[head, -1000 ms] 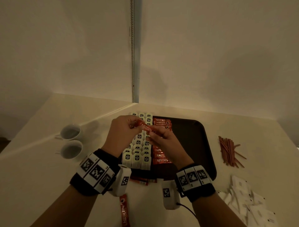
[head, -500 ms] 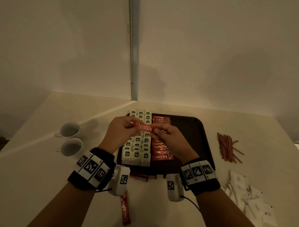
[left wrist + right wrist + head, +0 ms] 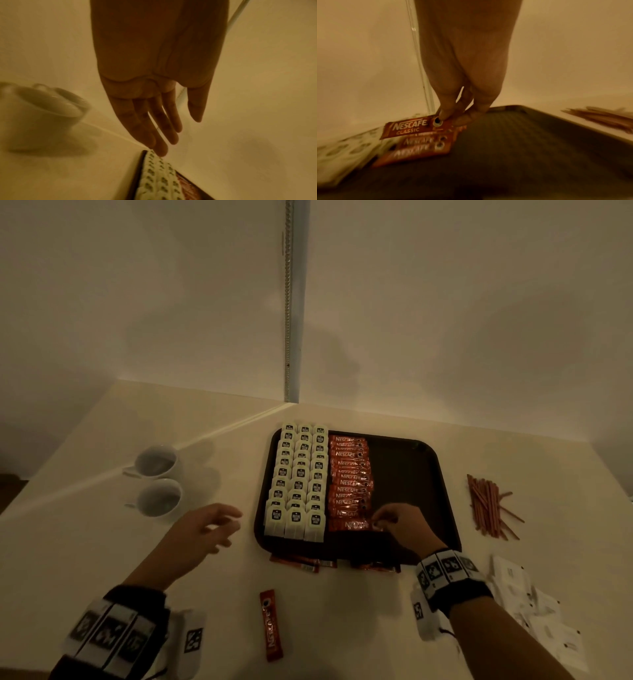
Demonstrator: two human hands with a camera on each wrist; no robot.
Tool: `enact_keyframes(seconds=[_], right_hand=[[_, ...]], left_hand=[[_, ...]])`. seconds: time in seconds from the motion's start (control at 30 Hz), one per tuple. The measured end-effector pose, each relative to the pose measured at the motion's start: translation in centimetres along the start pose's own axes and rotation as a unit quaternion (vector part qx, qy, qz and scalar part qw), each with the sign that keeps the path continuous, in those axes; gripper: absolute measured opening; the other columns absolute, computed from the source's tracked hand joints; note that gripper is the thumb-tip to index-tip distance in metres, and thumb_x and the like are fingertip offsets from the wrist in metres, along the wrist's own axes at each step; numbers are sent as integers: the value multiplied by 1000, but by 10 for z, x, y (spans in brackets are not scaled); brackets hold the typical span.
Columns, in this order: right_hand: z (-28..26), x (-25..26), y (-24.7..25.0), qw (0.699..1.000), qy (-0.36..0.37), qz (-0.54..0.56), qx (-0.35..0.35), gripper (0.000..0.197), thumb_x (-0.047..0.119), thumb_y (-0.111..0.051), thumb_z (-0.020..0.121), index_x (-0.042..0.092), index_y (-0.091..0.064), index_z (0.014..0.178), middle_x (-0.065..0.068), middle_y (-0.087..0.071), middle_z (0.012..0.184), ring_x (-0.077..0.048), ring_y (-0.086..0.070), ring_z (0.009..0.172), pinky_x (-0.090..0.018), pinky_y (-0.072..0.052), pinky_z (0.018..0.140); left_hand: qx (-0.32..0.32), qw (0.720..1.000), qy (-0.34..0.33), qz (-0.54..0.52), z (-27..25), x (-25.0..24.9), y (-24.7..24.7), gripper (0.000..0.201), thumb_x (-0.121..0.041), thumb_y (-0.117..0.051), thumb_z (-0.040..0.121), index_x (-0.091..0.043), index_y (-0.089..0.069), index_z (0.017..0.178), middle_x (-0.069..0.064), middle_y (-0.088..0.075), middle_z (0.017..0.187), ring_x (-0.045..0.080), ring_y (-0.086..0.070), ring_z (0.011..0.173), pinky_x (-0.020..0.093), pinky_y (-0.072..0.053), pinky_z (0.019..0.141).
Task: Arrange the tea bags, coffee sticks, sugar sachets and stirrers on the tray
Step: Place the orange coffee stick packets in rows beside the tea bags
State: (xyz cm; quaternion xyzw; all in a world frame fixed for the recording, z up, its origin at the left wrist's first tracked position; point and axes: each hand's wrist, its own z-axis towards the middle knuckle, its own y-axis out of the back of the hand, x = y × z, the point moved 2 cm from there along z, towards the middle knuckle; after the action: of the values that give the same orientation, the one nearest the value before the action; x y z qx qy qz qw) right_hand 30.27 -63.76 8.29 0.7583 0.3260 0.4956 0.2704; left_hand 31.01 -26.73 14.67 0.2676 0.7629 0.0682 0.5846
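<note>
A dark tray (image 3: 411, 474) holds three columns of white tea bags (image 3: 298, 481) on its left and a column of red coffee sticks (image 3: 349, 474) beside them. My right hand (image 3: 382, 522) pinches the right end of the nearest coffee stick (image 3: 352, 524) at the near end of that column; in the right wrist view the coffee stick (image 3: 412, 127) sits just over the others, its end between thumb and fingers. My left hand (image 3: 219, 525) hovers over the table left of the tray, fingers spread and holding nothing. The left hand (image 3: 164, 132) shows straight fingers.
One red coffee stick (image 3: 271, 625) lies on the table near me, and more sticks (image 3: 301, 563) lie by the tray's near edge. Brown stirrers (image 3: 486, 508) lie right of the tray, white sugar sachets (image 3: 534, 604) at the near right. Two white cups (image 3: 157, 481) stand at the left.
Both hands held one coffee stick above the tray. The left hand has let go and moved left off the tray; the right hand has brought the stick down to the near end of the column.
</note>
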Motion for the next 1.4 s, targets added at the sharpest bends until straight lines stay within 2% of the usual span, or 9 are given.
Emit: enact_keyframes(seconds=[0.17,0.37,0.5,0.63,0.9,1.0,1.13,1.23,1.4], right_hand=[[3,-6,-20,999,-27,13,11,15,6,-62,86,15,-66,98,8,-58,99,-4,-52,95,-19,-41,87],[10,-2,-24,998,-31,15,-59,12,6,-64,85,13,-66,94,2,-62,100,-9,-55,94,-21,-40,84],[10,2,-24,998,-31,13,-61,14,7,-64,85,10,-65,98,3,-59,99,-8,-51,93,-21,-39,84],[9,3,-26,997,-44,17,-64,12,9,-64,85,12,-62,96,2,-58,99,-10,-53,93,-23,-42,83],[7,2,-25,995,-68,4,-72,13,15,-66,84,15,-56,93,2,-56,95,-15,-57,95,-23,-42,79],[6,3,-25,994,-32,-19,-98,29,22,-71,81,15,-55,105,0,-52,107,-14,-52,100,-25,-42,86],[4,10,-28,996,27,-58,-55,67,31,-75,76,25,-42,135,0,-36,134,-18,-35,124,-34,-31,105],[4,13,-33,992,40,-113,-32,68,32,-72,78,27,-39,138,0,-33,141,-21,-29,131,-39,-28,110],[5,13,-37,990,37,-126,-44,58,29,-68,82,24,-43,135,-1,-37,137,-20,-31,129,-38,-31,108]], left_hand=[[-40,996,68,-29,-25,45,16,14,-11,-60,91,-22,-68,96,2,-73,89,20,-69,73,31,-51,68],[-68,990,108,-56,-47,68,26,16,-11,-55,94,-19,-68,97,1,-73,88,26,-68,78,34,-50,70],[-80,987,119,-66,-53,77,30,16,-10,-54,95,-17,-68,98,4,-73,89,29,-66,79,36,-48,71],[-74,988,124,-59,-55,79,27,16,-12,-54,95,-20,-68,97,-1,-74,85,28,-67,80,37,-49,71],[-58,992,98,-51,-52,65,18,17,-10,-53,96,-17,-67,100,3,-72,90,28,-67,82,36,-49,72],[-53,993,97,-49,-50,65,17,17,-10,-52,96,-17,-67,100,3,-72,90,27,-67,82,36,-50,72],[-48,993,96,-44,-49,65,13,18,-10,-53,96,-18,-67,100,1,-72,89,25,-67,81,35,-50,71],[-44,993,95,-44,-48,66,11,18,-10,-52,96,-18,-67,100,-1,-72,88,23,-67,78,34,-50,71],[-37,994,92,-36,-46,73,11,17,-12,-53,96,-21,-67,100,-9,-72,86,18,-68,75,33,-51,70]])
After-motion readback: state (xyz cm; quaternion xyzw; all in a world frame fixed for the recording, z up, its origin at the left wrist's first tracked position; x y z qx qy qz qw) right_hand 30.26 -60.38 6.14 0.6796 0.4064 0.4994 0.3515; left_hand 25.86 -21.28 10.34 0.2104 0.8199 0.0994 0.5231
